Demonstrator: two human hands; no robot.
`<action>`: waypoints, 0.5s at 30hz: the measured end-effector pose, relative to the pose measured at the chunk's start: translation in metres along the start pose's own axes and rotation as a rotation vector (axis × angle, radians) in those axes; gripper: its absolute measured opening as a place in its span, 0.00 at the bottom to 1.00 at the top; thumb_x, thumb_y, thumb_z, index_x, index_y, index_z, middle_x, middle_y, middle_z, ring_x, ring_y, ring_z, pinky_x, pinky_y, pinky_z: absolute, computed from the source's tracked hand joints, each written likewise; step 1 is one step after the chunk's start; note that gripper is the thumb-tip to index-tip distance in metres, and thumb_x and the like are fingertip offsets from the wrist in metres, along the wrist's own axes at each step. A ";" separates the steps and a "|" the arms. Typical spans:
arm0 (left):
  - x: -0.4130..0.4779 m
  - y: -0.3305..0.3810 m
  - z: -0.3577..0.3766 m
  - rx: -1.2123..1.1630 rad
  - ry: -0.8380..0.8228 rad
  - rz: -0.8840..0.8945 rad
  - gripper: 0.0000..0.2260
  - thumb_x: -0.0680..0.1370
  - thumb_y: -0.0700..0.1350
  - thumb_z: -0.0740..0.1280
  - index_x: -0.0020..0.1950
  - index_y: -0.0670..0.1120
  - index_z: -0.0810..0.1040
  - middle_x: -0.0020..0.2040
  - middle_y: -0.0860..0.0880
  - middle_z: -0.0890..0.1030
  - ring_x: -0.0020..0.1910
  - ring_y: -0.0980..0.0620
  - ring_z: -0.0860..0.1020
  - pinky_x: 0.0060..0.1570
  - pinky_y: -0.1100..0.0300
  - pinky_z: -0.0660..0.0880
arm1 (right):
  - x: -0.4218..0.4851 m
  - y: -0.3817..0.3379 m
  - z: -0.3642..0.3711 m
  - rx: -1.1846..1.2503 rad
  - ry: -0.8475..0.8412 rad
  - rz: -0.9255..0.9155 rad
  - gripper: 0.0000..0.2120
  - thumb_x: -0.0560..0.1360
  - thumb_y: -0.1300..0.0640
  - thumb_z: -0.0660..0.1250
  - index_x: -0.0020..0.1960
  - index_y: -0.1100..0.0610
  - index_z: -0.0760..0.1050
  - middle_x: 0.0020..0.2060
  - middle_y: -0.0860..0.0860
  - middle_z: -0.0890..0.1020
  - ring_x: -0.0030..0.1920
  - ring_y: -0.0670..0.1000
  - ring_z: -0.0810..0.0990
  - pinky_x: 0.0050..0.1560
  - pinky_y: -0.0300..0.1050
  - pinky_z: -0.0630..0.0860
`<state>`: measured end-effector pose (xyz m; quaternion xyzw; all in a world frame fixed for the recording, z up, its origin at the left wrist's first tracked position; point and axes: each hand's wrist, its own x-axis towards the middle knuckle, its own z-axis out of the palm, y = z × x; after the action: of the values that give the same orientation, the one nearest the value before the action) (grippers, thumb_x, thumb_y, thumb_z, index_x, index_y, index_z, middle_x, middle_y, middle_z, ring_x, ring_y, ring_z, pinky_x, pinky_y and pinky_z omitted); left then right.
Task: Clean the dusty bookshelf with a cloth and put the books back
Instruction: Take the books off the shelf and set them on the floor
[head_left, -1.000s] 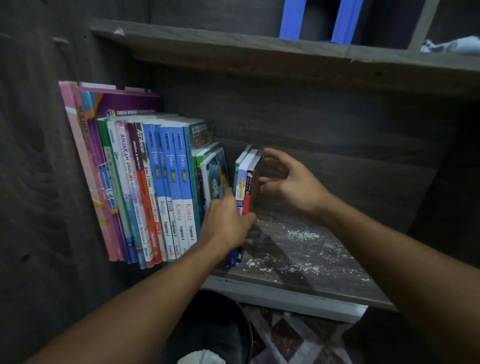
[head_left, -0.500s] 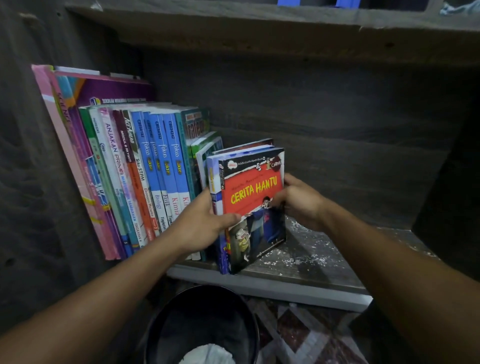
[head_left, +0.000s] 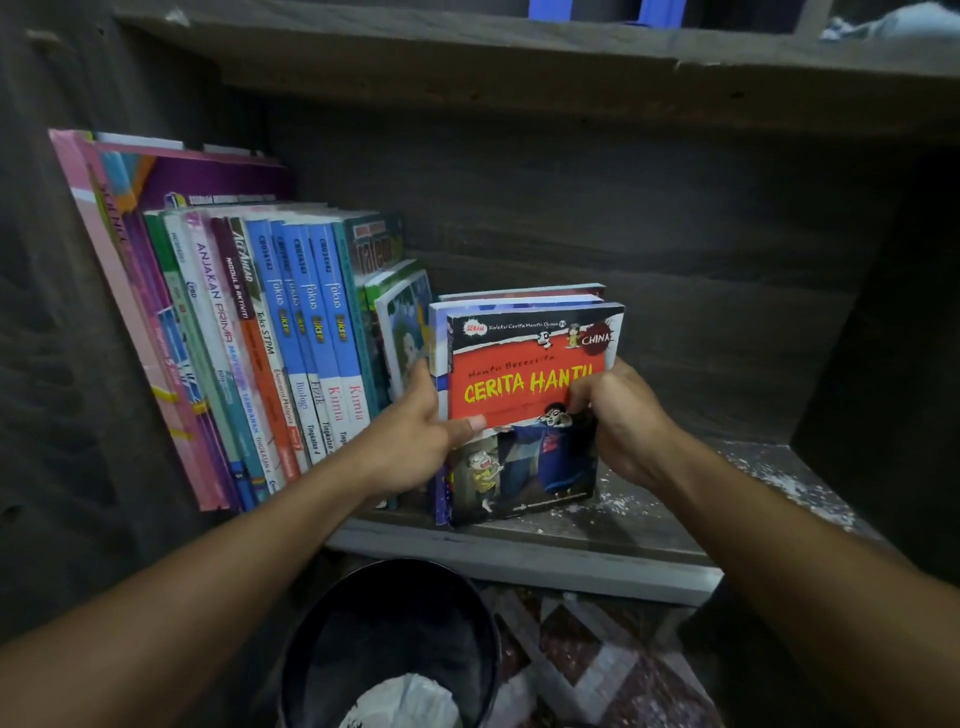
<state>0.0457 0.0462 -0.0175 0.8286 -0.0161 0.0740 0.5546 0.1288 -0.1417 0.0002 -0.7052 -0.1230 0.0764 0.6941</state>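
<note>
A small stack of books (head_left: 524, 364) with a red "Cerita Hantu" cover in front stands turned face-out near the shelf's front edge. My left hand (head_left: 415, 441) grips its left side, thumb across the cover. My right hand (head_left: 618, 421) holds its right edge, fingers curled round it. A row of upright textbooks (head_left: 270, 343) leans at the left end of the dark wooden shelf (head_left: 519, 551). White dust specks (head_left: 779, 478) lie on the shelf board to the right. No cloth is in either hand.
A black bin (head_left: 395, 639) with white crumpled stuff inside stands on the patterned floor below the shelf. The upper shelf board (head_left: 519, 57) overhangs close above. A dark side wall closes the shelf at the right.
The small books, first spine-out beside the row, have been turned cover-out and drawn toward the front edge. My right hand moved from behind them onto their right edge.
</note>
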 end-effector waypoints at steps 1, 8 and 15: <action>0.003 0.004 0.002 0.021 -0.016 0.011 0.42 0.76 0.52 0.69 0.78 0.59 0.41 0.75 0.51 0.66 0.69 0.51 0.70 0.72 0.42 0.63 | -0.005 0.000 -0.005 0.017 0.016 0.001 0.17 0.66 0.76 0.53 0.41 0.55 0.66 0.32 0.48 0.77 0.35 0.46 0.77 0.35 0.40 0.72; 0.026 0.022 0.032 0.147 -0.082 0.012 0.41 0.76 0.54 0.69 0.79 0.53 0.44 0.75 0.49 0.66 0.72 0.49 0.67 0.72 0.45 0.63 | -0.031 0.000 -0.043 0.092 0.216 -0.038 0.24 0.65 0.77 0.55 0.55 0.56 0.70 0.43 0.52 0.80 0.47 0.52 0.78 0.38 0.45 0.73; 0.032 0.024 0.058 0.105 -0.003 0.032 0.24 0.81 0.46 0.65 0.73 0.50 0.58 0.64 0.52 0.75 0.64 0.51 0.74 0.64 0.53 0.70 | -0.044 0.011 -0.064 0.078 0.192 0.006 0.19 0.76 0.73 0.58 0.61 0.54 0.69 0.47 0.52 0.78 0.44 0.49 0.76 0.39 0.44 0.71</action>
<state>0.0810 -0.0148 -0.0126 0.8565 -0.0263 0.0823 0.5089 0.1050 -0.2152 -0.0118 -0.6822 -0.0505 0.0153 0.7293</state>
